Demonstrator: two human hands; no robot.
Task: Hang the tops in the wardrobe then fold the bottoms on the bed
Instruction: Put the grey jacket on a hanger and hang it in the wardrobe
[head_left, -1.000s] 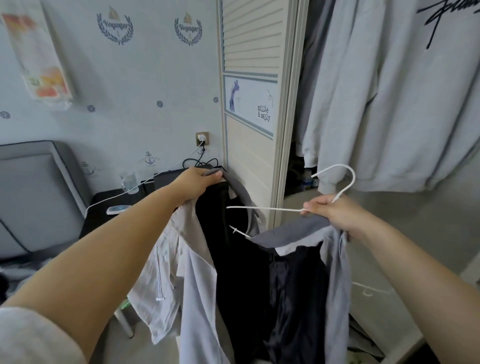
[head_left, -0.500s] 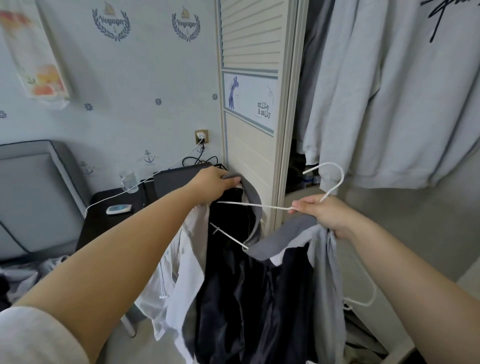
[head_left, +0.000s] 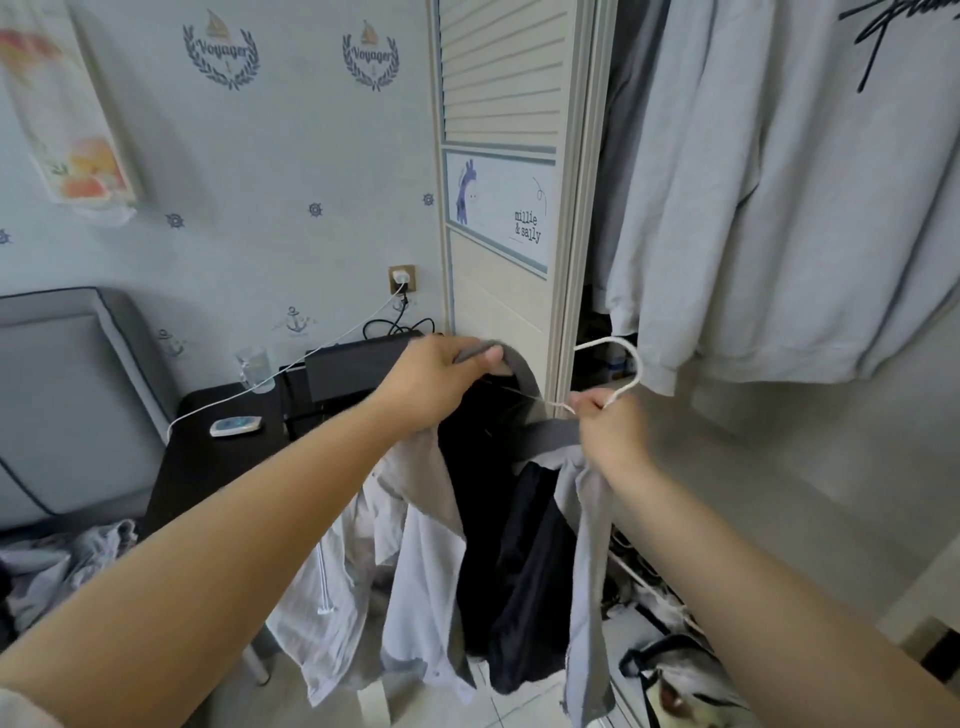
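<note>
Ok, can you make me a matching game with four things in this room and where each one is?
Things:
1. white hanger
2. grey collar
3. glass
4. grey sweatshirt

Places:
A. hanging inside the wardrobe
B. standing on the dark table
C. pinched in the left hand
D. held in the right hand

Pairs: 1-D, 2-C, 3-B, 4-A
</note>
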